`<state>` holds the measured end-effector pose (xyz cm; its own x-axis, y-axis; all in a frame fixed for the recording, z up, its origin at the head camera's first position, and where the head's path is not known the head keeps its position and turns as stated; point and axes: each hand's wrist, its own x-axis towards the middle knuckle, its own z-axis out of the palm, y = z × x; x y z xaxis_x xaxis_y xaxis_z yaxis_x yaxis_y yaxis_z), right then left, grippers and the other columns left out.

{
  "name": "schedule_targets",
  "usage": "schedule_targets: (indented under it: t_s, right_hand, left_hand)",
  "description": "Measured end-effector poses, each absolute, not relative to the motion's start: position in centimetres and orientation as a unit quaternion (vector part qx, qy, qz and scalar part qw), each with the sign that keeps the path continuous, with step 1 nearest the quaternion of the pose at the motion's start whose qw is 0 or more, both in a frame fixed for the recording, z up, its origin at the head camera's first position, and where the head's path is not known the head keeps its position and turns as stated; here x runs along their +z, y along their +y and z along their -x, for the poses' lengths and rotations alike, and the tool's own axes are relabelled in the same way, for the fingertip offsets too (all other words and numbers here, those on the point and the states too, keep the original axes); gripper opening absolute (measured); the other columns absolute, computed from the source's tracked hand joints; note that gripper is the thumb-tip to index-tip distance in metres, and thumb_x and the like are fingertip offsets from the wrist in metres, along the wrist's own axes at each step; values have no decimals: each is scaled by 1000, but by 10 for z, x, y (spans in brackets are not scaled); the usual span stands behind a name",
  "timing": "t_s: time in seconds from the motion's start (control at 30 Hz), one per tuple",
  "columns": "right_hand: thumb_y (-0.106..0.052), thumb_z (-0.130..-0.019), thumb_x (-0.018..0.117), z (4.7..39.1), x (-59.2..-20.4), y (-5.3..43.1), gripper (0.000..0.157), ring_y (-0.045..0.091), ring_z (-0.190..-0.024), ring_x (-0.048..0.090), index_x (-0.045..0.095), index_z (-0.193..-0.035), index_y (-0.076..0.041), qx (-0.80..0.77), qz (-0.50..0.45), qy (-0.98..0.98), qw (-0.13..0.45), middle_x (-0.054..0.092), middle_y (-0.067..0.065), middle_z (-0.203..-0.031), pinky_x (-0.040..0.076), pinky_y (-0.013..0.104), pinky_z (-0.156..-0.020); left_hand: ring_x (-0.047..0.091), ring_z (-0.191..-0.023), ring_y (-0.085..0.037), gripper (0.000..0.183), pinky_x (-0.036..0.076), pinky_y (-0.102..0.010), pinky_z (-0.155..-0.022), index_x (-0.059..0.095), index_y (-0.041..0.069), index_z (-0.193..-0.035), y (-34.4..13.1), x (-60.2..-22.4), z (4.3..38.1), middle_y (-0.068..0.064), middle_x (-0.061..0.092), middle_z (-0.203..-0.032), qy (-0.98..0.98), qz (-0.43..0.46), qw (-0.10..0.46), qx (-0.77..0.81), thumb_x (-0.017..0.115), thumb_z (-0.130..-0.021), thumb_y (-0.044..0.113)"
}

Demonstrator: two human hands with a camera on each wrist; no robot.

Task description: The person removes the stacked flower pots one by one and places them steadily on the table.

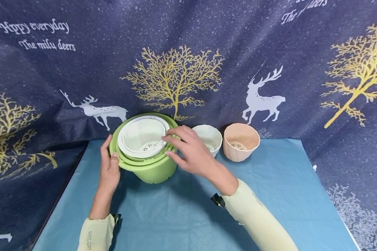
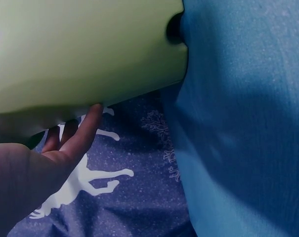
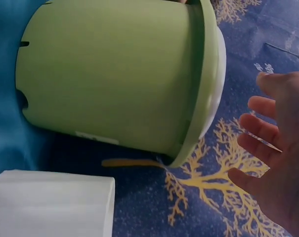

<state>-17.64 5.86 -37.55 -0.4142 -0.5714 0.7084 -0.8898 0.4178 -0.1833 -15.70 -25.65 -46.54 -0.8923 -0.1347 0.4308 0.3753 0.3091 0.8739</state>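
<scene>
A large green flower pot [image 1: 155, 172] stands tilted slightly towards me, with another green rim nested inside it. Within these sits a white flower pot [image 1: 144, 137] with a grid of drainage holes in its base. My left hand [image 1: 109, 170] holds the large pot's left rim, thumb on top and fingers along the outside wall; the left wrist view shows these fingers against the green side. Over the right rim, my right hand [image 1: 191, 150] hovers with fingers spread. In the right wrist view the same hand [image 3: 282, 143] is apart from the pots.
Right of the green pot stand a second white pot [image 1: 212, 137], partly behind my right hand, and a peach faceted pot [image 1: 241, 143]. A blue cloth [image 1: 176, 216] covers the table. Behind it hangs a dark curtain [image 1: 188, 28] printed with deer and trees.
</scene>
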Motion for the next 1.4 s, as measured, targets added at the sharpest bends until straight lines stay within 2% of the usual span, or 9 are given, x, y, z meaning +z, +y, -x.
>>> schedule_targets:
  t_s: [0.33,0.77,1.0,1.23,1.4]
  right_hand:
    - [-21,-106,64,183,-377,40,34,25,-133,55,69,-139,-10,232,-476,-810,250,64,8,-137,36,43,-119]
    - [-29,-110,58,192,-380,31,36,23,-129,56,67,-140,-11,190,-483,-826,219,65,4,-134,38,44,-117]
    - [-34,-112,52,192,-381,26,38,22,-132,53,66,-143,-16,154,-470,-851,176,65,0,-136,35,52,-118]
    - [-33,-113,48,192,-382,22,37,23,-131,51,66,-144,-21,125,-473,-856,169,66,-2,-135,35,50,-114]
    - [-33,-114,44,189,-380,20,36,21,-132,48,66,-141,-24,97,-459,-871,143,65,-5,-133,31,58,-117]
  left_hand:
    - [29,-153,-17,57,24,-14,-117,27,13,-168,-257,-464,157,-12,25,-173,-777,83,224,-582,38,-112,13]
    - [30,-152,-13,57,25,-15,-117,27,13,-168,-257,-464,159,-13,24,-173,-776,87,222,-584,39,-112,14]
    - [30,-152,-15,57,25,-15,-117,27,12,-168,-256,-464,157,-13,25,-173,-773,86,222,-588,39,-112,11]
    - [31,-151,-15,57,26,-15,-117,28,10,-167,-255,-464,157,-14,25,-172,-766,86,221,-597,38,-111,9]
    - [31,-151,-16,57,26,-16,-117,28,9,-167,-255,-465,156,-14,25,-172,-764,90,223,-599,38,-111,9]
